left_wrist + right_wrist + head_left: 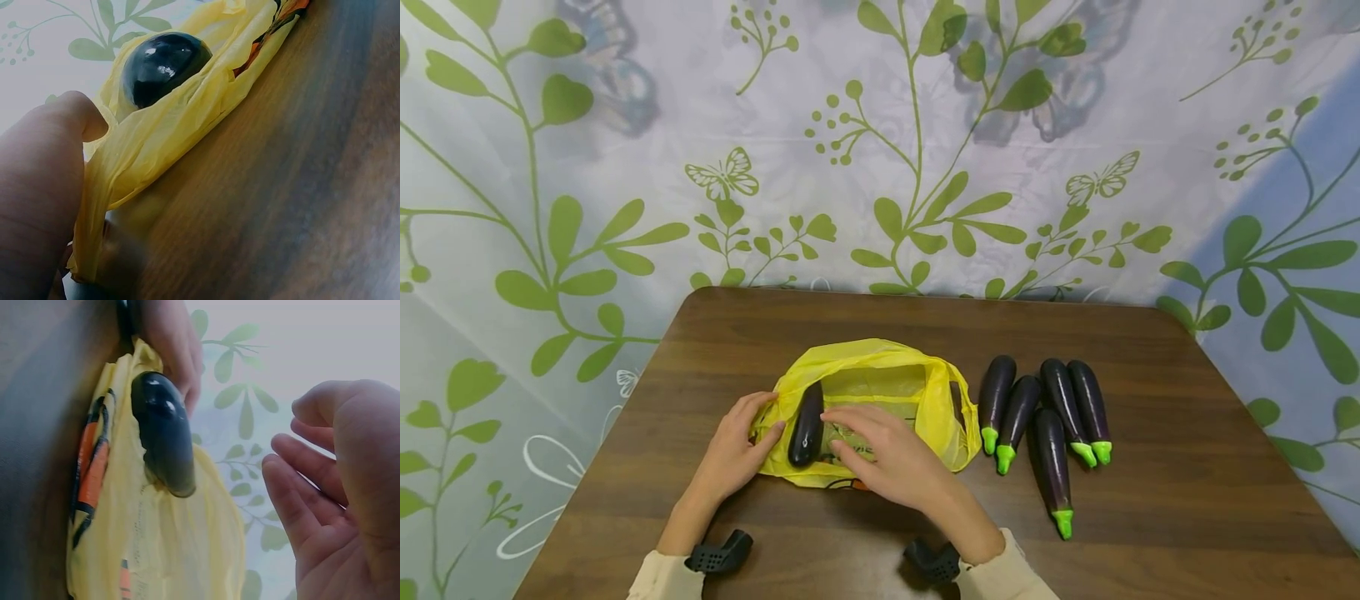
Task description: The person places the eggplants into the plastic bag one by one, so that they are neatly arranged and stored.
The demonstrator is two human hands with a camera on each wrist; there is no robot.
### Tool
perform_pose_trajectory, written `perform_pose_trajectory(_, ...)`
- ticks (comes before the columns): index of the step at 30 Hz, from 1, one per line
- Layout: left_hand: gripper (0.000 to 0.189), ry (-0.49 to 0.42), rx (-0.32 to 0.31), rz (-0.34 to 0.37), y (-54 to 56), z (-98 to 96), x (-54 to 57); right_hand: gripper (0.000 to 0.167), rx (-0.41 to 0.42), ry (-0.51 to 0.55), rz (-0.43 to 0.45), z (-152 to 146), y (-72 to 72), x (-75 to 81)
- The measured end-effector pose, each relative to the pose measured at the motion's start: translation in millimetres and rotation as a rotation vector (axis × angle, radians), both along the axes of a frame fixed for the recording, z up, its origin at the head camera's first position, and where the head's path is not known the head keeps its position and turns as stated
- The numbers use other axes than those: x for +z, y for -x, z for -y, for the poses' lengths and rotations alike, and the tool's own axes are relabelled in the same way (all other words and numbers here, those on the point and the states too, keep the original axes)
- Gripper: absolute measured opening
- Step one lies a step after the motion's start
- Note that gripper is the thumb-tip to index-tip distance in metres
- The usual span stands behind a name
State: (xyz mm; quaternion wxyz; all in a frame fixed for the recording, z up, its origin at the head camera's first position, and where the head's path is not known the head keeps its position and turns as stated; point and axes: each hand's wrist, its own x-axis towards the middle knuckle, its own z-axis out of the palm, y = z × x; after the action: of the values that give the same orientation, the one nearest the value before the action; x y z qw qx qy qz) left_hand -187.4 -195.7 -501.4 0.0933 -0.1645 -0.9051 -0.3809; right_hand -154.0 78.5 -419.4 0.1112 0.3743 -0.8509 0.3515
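Note:
A yellow plastic bag lies on its side with its mouth spread toward me. One dark purple eggplant lies inside at the left of the mouth, its rounded end outward; the same eggplant shows in the right wrist view. My left hand holds the bag's left edge, the film between thumb and fingers. Over the front of the mouth hovers my right hand, fingers loosely bent and apart, nothing in it. A dark shape shows at the bag's right side, partly covered by yellow film.
Several eggplants with bright green stem ends lie on the wooden table right of the bag, close together. Behind the table hangs a leaf-patterned cloth. Black straps with cameras sit on both wrists.

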Motion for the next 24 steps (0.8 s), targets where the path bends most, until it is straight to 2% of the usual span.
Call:
perform_pose_trajectory(10, 0.045, 0.008, 0.002, 0.001, -0.2, -0.1, 0.2, 0.035, 0.014, -0.036, -0.01, -8.1, 1.2, 10.2)
perform_pose_trajectory(24, 0.043, 0.019, 0.0, -0.023, -3.7, -0.5, 1.3, 0.034, -0.063, -0.009, 0.015, -22.5, -0.8, 20.7)
